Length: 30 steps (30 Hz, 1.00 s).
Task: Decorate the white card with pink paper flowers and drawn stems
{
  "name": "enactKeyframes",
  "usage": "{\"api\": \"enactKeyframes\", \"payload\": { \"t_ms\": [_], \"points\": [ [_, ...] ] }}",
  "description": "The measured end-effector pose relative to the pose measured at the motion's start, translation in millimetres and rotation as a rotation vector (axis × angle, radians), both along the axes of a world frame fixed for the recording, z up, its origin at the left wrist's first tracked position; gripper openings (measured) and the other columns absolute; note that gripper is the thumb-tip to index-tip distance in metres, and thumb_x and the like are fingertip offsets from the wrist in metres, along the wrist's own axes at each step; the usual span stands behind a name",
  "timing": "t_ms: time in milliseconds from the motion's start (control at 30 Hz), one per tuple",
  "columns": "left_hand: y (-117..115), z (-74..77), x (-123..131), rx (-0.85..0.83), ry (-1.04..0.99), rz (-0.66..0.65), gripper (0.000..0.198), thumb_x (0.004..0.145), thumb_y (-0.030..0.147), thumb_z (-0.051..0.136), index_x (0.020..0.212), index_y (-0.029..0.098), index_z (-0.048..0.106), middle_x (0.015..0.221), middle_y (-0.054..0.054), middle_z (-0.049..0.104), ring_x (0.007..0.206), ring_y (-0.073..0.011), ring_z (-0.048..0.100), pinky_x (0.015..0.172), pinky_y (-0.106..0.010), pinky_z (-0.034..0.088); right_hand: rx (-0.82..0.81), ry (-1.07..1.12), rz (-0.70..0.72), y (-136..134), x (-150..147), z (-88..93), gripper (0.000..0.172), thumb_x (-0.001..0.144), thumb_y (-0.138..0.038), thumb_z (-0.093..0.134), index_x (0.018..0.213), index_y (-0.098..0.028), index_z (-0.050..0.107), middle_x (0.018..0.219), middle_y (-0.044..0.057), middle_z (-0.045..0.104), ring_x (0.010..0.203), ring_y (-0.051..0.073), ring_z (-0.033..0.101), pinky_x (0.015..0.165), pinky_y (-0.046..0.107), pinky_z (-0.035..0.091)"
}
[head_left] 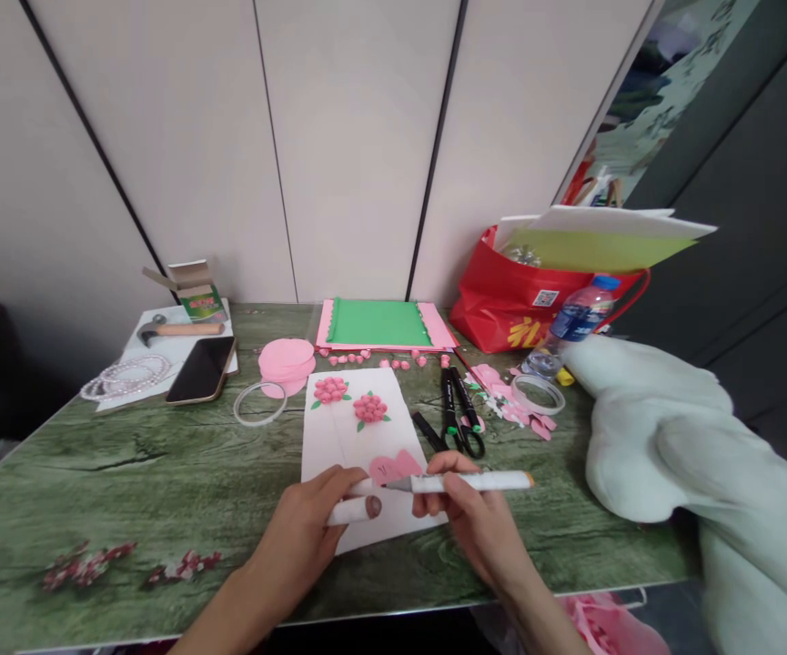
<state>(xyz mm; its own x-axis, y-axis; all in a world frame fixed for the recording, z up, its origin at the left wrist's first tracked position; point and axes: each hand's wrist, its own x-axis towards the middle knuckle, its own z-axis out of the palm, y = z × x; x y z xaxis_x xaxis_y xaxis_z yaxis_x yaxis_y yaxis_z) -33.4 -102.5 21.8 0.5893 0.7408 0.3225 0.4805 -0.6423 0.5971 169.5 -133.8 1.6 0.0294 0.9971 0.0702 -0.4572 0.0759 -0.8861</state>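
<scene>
My right hand (476, 517) grips a white marker (502, 480), its grey tip end pointing left over a pink paper heart (393, 466). Dark strokes show on the heart. In my closed left hand (301, 518) is a white marker cap (348, 511) with a brown end; a second white piece beside it is partly hidden by the fingers. The heart lies on a white sheet (358, 448) beneath both hands. Farther up that sheet are two pink flower clusters with green leaves, one at the left (330, 390) and one nearer the middle (370, 408).
Black markers (448, 400) and scissors (473, 441) lie right of the sheet, near paper scraps and a tape roll (538, 395). Leftward are another tape roll (260, 421), pink circles (287, 362), a phone (202, 370) and a hammer (185, 329). A bottle (580, 314) leans against a red bag (495, 305).
</scene>
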Motion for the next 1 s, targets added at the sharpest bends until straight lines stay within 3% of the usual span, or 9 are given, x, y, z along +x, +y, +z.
{"api": "enactKeyframes", "payload": {
  "t_ms": [333,500,600,833,933,1000],
  "points": [
    [-11.3,8.1,1.1,-0.07,0.118,-0.087,0.034,0.079,0.008,0.042,0.108,0.023,0.053,0.083,-0.002,0.06,0.07,-0.0139,0.056,0.062,-0.025,0.042,0.039,-0.349,0.123,-9.8,3.7,0.7,0.024,0.08,-0.041,0.06,0.084,-0.017,0.055,0.063,0.002,0.066,0.061,0.015,0.063,0.06,0.026,0.048],
    [-21.6,8.6,0.3,-0.068,0.117,-0.113,0.038,0.072,0.002,0.04,0.103,0.021,0.052,0.083,-0.002,0.059,0.072,-0.0148,0.056,0.065,-0.027,0.044,0.011,-0.149,0.143,-17.3,-5.3,-1.8,0.022,0.081,-0.038,0.06,0.085,-0.017,0.053,0.06,0.001,0.065,0.047,0.011,0.058,0.046,0.021,0.043],
    [-28.0,11.1,0.2,-0.08,0.102,-0.112,0.039,0.071,0.001,0.039,0.102,0.021,0.053,0.088,-0.003,0.061,0.079,-0.0156,0.057,0.071,-0.028,0.045,0.008,-0.019,0.154,-21.6,-10.4,-7.5,0.022,0.082,-0.036,0.061,0.087,-0.017,0.053,0.063,0.001,0.065,0.047,0.01,0.058,0.046,0.019,0.043],
    [-28.0,17.8,6.9,-0.231,0.057,-0.141,0.029,0.077,0.006,0.04,0.096,0.021,0.056,0.084,-0.001,0.06,0.076,-0.0141,0.055,0.072,-0.028,0.044,0.042,-0.05,0.14,-28.6,-13.3,-14.5,0.017,0.083,-0.034,0.059,0.087,-0.018,0.053,0.063,0.001,0.065,0.049,0.012,0.059,0.049,0.023,0.046],
    [-16.6,17.2,12.7,-0.337,-0.105,-0.021,0.033,0.078,0.018,0.051,0.111,0.024,0.052,0.088,-0.001,0.057,0.071,-0.0127,0.052,0.065,-0.026,0.043,0.127,-0.219,0.049,-26.3,-1.7,-8.5,0.014,0.085,-0.033,0.056,0.086,-0.019,0.056,0.067,0.002,0.066,0.052,0.014,0.06,0.053,0.026,0.047],
    [-8.2,18.0,16.9,-0.51,-0.256,0.149,0.045,0.074,0.027,0.059,0.117,0.023,0.046,0.084,0.001,0.053,0.064,-0.011,0.049,0.058,-0.024,0.041,0.176,-0.411,-0.143,-21.5,12.5,-4.7,0.016,0.087,-0.033,0.052,0.091,-0.02,0.059,0.066,0.002,0.065,0.054,0.015,0.06,0.056,0.028,0.048]
  ]
}}
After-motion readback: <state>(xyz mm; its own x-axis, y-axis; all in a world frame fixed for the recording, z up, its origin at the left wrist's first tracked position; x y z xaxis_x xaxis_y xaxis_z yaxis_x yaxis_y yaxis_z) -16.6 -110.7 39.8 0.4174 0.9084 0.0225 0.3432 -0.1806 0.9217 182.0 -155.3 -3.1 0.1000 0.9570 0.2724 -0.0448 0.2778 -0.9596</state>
